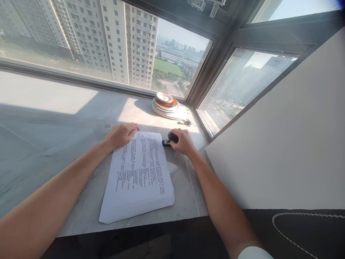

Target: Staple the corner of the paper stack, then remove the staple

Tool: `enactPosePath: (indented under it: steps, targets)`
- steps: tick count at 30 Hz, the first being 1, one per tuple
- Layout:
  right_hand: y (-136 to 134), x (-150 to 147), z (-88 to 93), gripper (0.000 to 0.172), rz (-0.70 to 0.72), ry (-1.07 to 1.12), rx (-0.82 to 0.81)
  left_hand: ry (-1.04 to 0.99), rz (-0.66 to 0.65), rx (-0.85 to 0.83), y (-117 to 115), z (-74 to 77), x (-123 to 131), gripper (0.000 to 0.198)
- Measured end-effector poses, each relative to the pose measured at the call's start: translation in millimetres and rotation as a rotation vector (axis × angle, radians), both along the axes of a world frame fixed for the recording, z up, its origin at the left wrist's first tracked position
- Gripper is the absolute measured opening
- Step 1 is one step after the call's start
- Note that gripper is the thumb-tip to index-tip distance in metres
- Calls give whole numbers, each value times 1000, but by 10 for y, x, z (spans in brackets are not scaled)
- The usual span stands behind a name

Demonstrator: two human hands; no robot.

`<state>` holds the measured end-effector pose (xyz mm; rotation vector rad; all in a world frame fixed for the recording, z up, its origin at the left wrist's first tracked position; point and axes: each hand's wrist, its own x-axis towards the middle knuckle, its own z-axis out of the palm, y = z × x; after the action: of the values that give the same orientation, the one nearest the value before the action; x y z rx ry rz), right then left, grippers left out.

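A: Where's the printed sheet (140,172)? Take it as clock centre.
B: We have it flat on the grey ledge (35,151), its bottom edge near the ledge's front. Lines of print run along its length.
A: Left hand (124,136)?
B: At 11 o'clock, laid on the sheet's far corner, fingers curled. We can't tell if they pinch the sheet or only press it.
A: Right hand (183,142)?
B: At 2 o'clock, closed around a black tool (166,142). Looks like a stapler to us; the hand covers part of it. Its front end is right at the sheet's edge; we can't tell if it touches.
A: Anything else nearby?
B: We see a stack of round items (165,104) at 1 o'clock, by the window (172,66). Between it and the right hand, a small dark tangle (185,123). At 3, a pale scrap (173,168) just beside the sheet.
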<state>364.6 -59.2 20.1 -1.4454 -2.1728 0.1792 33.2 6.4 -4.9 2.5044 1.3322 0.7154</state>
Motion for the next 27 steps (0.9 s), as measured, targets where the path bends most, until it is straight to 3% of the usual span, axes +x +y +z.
enactPosePath:
  steps: [8, 14, 18, 23, 27]
  targets:
    - [-6, -29, -21, 16, 12, 27, 19, -72, -87, -67, 11, -25, 24, 32]
    - [34, 1, -67, 16, -39, 24, 43, -219, -151, 13, -11, 26, 36, 35]
    - [28, 21, -22, 26, -86, 38, 11, -167, -135, -40, 10, -6, 14, 32]
    - [17, 48, 17, 25, -130, -18, -18, -69, -141, -55, 12, -16, 21, 28]
    - [38, 87, 8, 13, -222, -10, -75, -35, -296, -16, -8, 15, 21, 24]
